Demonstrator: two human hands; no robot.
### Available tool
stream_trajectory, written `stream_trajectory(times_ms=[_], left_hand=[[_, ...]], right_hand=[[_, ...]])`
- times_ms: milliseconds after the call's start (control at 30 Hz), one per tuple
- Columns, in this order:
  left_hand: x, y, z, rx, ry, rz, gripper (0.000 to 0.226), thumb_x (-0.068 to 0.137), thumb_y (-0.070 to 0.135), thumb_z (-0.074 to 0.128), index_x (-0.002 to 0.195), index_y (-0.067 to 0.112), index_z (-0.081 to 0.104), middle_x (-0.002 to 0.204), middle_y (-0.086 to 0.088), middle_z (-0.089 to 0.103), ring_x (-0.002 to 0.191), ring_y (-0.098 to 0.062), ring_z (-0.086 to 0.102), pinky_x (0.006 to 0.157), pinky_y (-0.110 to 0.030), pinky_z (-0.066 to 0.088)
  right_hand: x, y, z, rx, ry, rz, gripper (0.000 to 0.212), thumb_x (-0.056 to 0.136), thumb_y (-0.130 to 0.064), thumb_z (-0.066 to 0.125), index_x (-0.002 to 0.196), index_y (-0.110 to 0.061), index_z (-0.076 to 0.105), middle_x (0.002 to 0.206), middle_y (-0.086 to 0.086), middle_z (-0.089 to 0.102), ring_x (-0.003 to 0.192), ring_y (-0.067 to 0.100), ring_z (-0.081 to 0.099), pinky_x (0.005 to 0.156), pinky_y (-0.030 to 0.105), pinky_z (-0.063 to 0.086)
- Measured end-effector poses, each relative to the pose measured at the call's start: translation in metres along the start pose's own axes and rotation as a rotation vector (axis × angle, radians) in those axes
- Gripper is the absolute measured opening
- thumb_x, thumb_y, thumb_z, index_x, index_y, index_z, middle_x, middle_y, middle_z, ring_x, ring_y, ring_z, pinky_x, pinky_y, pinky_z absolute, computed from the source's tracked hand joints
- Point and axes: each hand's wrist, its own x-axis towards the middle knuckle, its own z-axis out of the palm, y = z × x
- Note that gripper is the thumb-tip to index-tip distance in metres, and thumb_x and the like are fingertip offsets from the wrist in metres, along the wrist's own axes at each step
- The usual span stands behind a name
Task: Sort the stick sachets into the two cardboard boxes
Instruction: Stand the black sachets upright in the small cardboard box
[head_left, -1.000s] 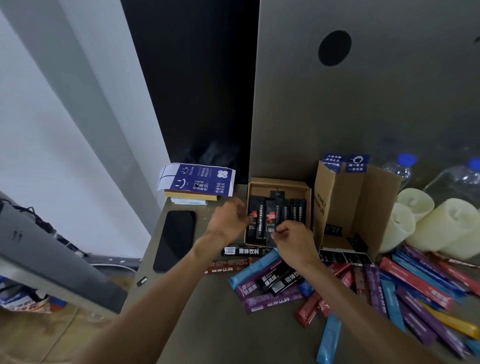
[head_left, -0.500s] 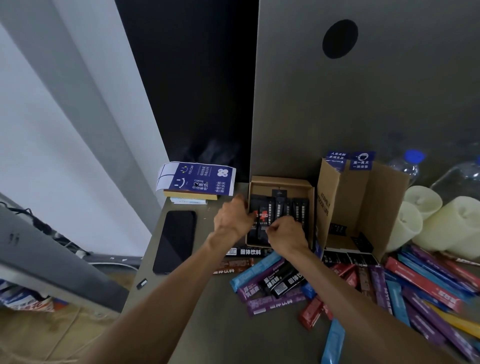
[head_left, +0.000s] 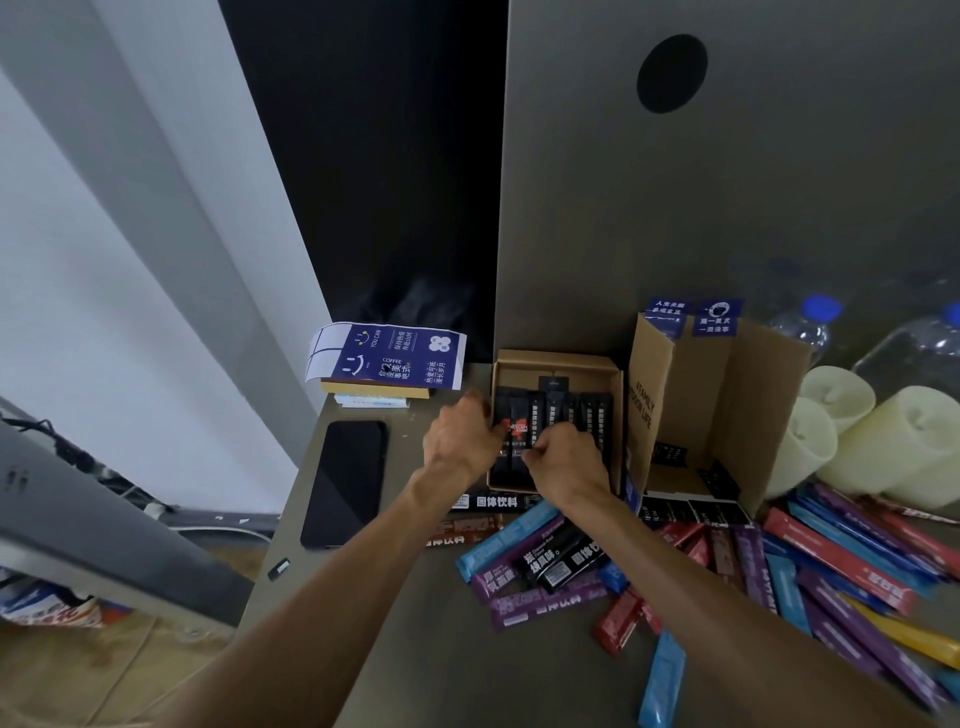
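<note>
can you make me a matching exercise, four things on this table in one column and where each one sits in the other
Things:
1. black smartphone
2. small open cardboard box of black sachets
3. yellow stick sachet
4. cream pillar candles

Places:
A. far right, behind the loose sachet pile
B. left of both hands, lying flat
C. under both hands
D. near right edge, among purple and blue sachets

Pairs: 1-B, 2-C, 3-D, 4-A

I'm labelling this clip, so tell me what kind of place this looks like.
Probably an office or home desk, not a kitchen or shop. A phone lies on the tabletop beside stacked notepads, and a tall grey panel stands behind the two cardboard boxes being filled with stick sachets.
</note>
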Motion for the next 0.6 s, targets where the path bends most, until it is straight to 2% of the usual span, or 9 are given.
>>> stream_trajectory(times_ms=[100, 200, 300, 433, 533, 600], left_hand=[[-0.004, 0.002, -0.003, 0.002, 0.009, 0.014, 0.020, 0.090, 0.029, 0.067, 0.103, 0.020, 0.055, 0.085, -0.001, 0.068, 0.080, -0.023, 0.067, 0.078, -0.044, 0.059], [-0.019, -0.001, -0.011, -0.007, 0.030, 0.042, 0.017, 0.091, 0.031, 0.068, 0.101, 0.021, 0.057, 0.087, 0.001, 0.068, 0.080, -0.020, 0.067, 0.077, -0.041, 0.059], [-0.046, -0.017, -0.016, -0.023, 0.076, 0.075, 0.005, 0.093, 0.021, 0.064, 0.094, 0.026, 0.063, 0.086, 0.009, 0.069, 0.077, -0.011, 0.067, 0.073, -0.035, 0.059], [-0.086, -0.028, 0.002, 0.057, -0.040, 0.133, 0.010, 0.093, 0.022, 0.062, 0.086, 0.029, 0.065, 0.087, 0.014, 0.066, 0.072, -0.002, 0.062, 0.060, -0.020, 0.048], [-0.105, -0.022, 0.026, 0.167, -0.078, 0.147, 0.008, 0.093, 0.029, 0.061, 0.097, 0.027, 0.067, 0.099, 0.009, 0.068, 0.077, -0.009, 0.061, 0.060, -0.021, 0.042], [-0.114, -0.015, 0.039, 0.263, -0.083, 0.144, 0.017, 0.093, 0.035, 0.060, 0.105, 0.025, 0.065, 0.105, 0.006, 0.066, 0.086, -0.015, 0.064, 0.066, -0.025, 0.045]], right_hand=[[-0.006, -0.001, -0.006, 0.013, 0.008, -0.021, 0.018, 0.093, -0.028, 0.065, 0.080, -0.016, 0.071, 0.083, 0.003, 0.070, 0.077, 0.018, 0.068, 0.070, 0.034, 0.059], [-0.023, 0.003, -0.020, 0.048, 0.013, -0.062, 0.017, 0.094, -0.027, 0.065, 0.080, -0.019, 0.070, 0.081, -0.003, 0.070, 0.076, 0.013, 0.067, 0.067, 0.032, 0.057], [-0.056, 0.015, -0.039, 0.101, 0.003, -0.114, 0.013, 0.095, -0.029, 0.065, 0.084, -0.022, 0.068, 0.078, -0.010, 0.066, 0.068, 0.004, 0.065, 0.054, 0.018, 0.053], [-0.096, 0.045, -0.053, 0.125, -0.043, -0.114, 0.011, 0.096, -0.028, 0.065, 0.087, -0.024, 0.068, 0.076, -0.010, 0.067, 0.068, 0.008, 0.067, 0.062, 0.024, 0.058], [-0.116, 0.073, -0.055, 0.106, -0.072, -0.112, 0.011, 0.095, -0.028, 0.066, 0.084, -0.026, 0.067, 0.071, -0.012, 0.066, 0.065, 0.001, 0.065, 0.059, 0.021, 0.053], [-0.127, 0.089, -0.054, 0.069, -0.106, -0.108, 0.010, 0.095, -0.029, 0.066, 0.085, -0.029, 0.065, 0.072, -0.014, 0.064, 0.069, -0.010, 0.062, 0.056, 0.014, 0.047]])
